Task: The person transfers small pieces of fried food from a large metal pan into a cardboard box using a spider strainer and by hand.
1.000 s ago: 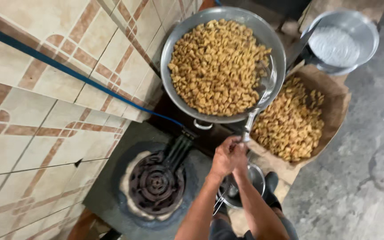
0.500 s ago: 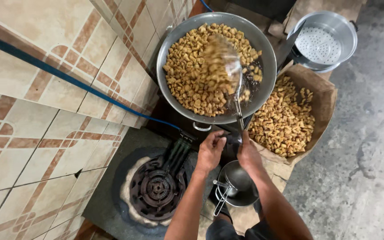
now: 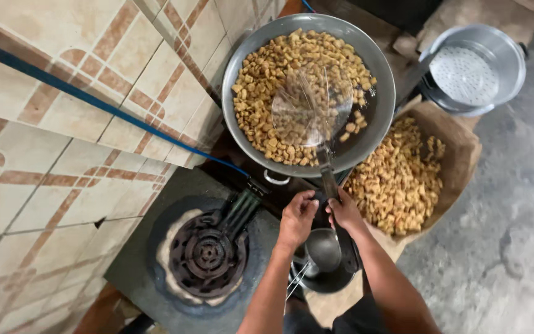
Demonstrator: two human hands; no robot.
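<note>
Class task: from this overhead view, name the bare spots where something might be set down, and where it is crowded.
Free: the grey floor right of the brown paper. Crowded: the wok, full of fried pieces, and both hands, left hand and right hand, on the skimmer handle.

Both forearms are reaching up from the bottom edge, bare and converging — the left hand (image 3: pixel 296 218) is curling its fingers into a loose fist, knuckles up. The right hand (image 3: pixel 343 210) is sitting just beside it, fingers closing in a grip — wrists nearly touching.
</note>
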